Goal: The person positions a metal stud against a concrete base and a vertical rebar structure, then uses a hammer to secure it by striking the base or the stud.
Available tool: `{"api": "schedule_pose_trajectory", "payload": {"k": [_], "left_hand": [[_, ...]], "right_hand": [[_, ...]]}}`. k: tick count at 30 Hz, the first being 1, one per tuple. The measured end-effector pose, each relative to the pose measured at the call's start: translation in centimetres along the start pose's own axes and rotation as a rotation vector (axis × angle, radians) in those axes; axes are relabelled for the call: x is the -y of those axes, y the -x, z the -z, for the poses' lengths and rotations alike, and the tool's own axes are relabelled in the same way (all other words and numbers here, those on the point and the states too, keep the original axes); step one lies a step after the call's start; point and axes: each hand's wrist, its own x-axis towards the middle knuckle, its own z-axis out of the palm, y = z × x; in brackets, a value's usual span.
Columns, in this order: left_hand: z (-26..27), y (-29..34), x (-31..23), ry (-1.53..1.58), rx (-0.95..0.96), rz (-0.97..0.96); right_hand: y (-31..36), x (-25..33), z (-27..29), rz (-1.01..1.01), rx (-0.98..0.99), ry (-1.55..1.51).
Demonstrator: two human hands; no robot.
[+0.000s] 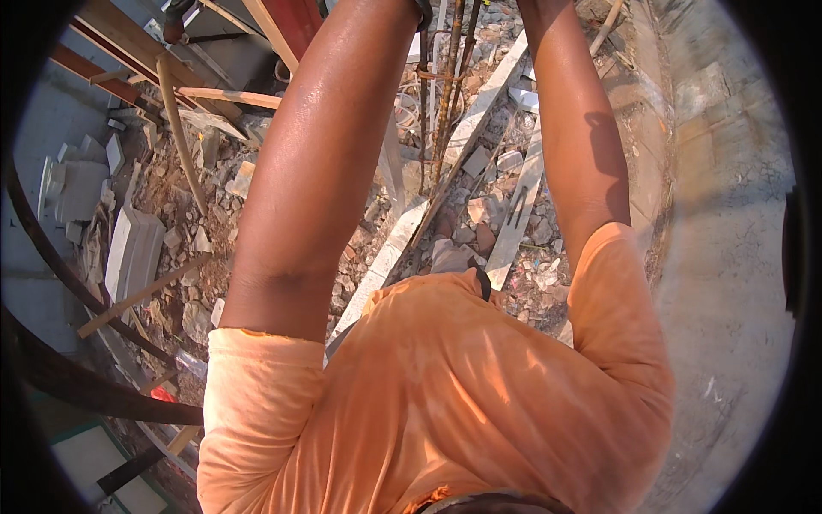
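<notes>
Both my arms stretch up past the top edge, so my left hand and my right hand lie outside the picture. My left forearm (pixel 321 128) carries a dark band (pixel 424 13) at the wrist. On the other side, my right forearm (pixel 582 128) rises next to the grey wall. Between the two forearms stand several thin rusty steel bars (pixel 447 94), bound together with wire. Whether either hand touches them is hidden. A long pale timber (pixel 385 261) runs diagonally over the rubble, and a slotted pale strip (pixel 516 210) lies to its right.
Broken stone and brick rubble (pixel 479 206) covers the ground. A rough grey wall (pixel 728 257) closes off the right. At left are white blocks (pixel 134 253), a leaning wooden pole (pixel 180 137) and dark curved bars (pixel 103 385). Another person's hand (pixel 174 32) shows at upper left, near wooden beams.
</notes>
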Motion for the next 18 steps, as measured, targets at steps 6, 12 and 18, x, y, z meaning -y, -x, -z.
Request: {"api": "schedule_pose_trajectory", "payload": {"k": [6,12,18], "left_hand": [[-4.8,-2.3,0.9,-0.337,-0.893,-0.224],[-4.4,-0.6,2.8,-0.168,-0.508,-0.184],[-3.4,-1.8,2.1,0.164,-0.387,0.021]], "right_hand": [[1.2,0.4,6.0,-0.015,0.009,0.132],[2.0,2.0,-2.6,-0.058,-0.2,-0.029],[1.2,3.0,-4.5,-0.053,-0.366,0.067]]}}
